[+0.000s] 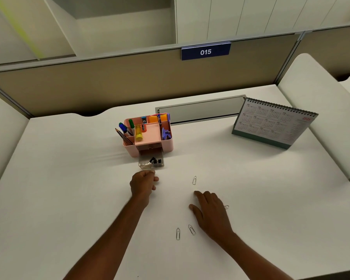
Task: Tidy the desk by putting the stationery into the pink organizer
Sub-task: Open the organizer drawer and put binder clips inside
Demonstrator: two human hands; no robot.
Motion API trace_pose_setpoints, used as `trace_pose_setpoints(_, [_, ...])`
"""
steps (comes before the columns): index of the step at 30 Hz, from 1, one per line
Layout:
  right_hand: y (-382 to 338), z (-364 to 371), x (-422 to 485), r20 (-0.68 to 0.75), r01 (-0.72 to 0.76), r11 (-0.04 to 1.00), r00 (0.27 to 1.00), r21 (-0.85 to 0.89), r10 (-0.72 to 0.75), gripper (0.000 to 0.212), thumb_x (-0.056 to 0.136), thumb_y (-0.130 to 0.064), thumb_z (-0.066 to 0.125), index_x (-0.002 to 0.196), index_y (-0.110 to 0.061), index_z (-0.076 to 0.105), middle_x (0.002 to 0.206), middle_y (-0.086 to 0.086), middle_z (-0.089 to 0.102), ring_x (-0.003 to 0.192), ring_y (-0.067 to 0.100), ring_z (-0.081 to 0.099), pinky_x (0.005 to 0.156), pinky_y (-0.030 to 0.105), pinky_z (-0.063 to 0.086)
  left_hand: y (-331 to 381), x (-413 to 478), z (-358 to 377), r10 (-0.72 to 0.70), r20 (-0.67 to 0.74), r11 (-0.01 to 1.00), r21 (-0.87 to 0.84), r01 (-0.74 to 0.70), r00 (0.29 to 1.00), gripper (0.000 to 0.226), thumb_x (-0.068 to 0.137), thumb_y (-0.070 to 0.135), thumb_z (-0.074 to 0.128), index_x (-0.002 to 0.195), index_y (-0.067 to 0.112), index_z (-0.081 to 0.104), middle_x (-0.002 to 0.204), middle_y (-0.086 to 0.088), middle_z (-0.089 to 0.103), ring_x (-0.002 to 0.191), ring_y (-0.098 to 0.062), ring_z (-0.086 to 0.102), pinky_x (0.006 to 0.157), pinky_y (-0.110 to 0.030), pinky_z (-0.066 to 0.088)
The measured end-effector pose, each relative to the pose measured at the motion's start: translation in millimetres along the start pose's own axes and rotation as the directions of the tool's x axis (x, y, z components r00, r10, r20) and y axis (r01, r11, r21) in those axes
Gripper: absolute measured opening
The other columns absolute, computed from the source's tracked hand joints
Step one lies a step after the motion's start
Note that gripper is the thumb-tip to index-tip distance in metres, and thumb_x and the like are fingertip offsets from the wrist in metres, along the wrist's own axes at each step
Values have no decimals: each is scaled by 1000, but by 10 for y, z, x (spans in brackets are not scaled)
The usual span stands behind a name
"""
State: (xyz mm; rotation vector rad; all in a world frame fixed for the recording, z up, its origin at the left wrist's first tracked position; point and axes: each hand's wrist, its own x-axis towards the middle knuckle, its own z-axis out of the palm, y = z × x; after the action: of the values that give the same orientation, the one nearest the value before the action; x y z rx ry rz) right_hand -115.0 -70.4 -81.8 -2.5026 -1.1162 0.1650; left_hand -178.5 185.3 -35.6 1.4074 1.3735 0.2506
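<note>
The pink organizer point(167, 143) stands mid-desk, holding markers, pencils, a yellow glue stick, sticky notes and purple clips. Its clear drawer point(151, 161) is pulled out toward me, with black binder clips inside. My left hand point(143, 183) pinches the drawer's front tab with curled fingers. My right hand point(209, 210) lies flat on the desk, fingers straight. Several silver paper clips lie loose around it: one ahead point(194, 180), one at its right side point(226, 207), two near my wrist point(192, 229) point(178, 233).
A green-based desk calendar point(271, 123) stands at the right. A grey cable tray lid point(198, 110) lies behind the organizer, below a beige partition with a blue 015 sign point(205, 51). The white desk point(69, 178) spreads left.
</note>
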Motion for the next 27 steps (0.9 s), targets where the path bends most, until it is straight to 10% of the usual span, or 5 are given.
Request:
trace_pose_setpoints(8, [-16,85,-65,-94,11,999,995,-47,-15,34,103,-38,52,127,-16,61,97,-2,54,85,24,50,78,37,45,251,80,-16,-136,-32,991,-8,135,990,51,94,64,61,83,17,75,78,0,77,57,-16,60,53,-27,44])
trace_pose_setpoints(18, [-4,102,-66,-116,21,998,993,-56,-28,34,102,-37,54,126,-15,62,96,-1,54,84,23,49,76,36,45,205,132,63,-186,121,939,-272,212,975,23,98,22,57,109,9,73,96,-9,81,51,-18,59,44,-22,39])
trace_pose_setpoints(27, [-3,104,-65,-81,8,998,997,-59,-13,35,103,-39,49,128,-17,60,97,-3,53,85,22,48,78,35,43,449,232,180,-191,135,941,-256,221,972,30,105,25,56,132,16,63,103,-3,80,64,-15,61,52,-24,43])
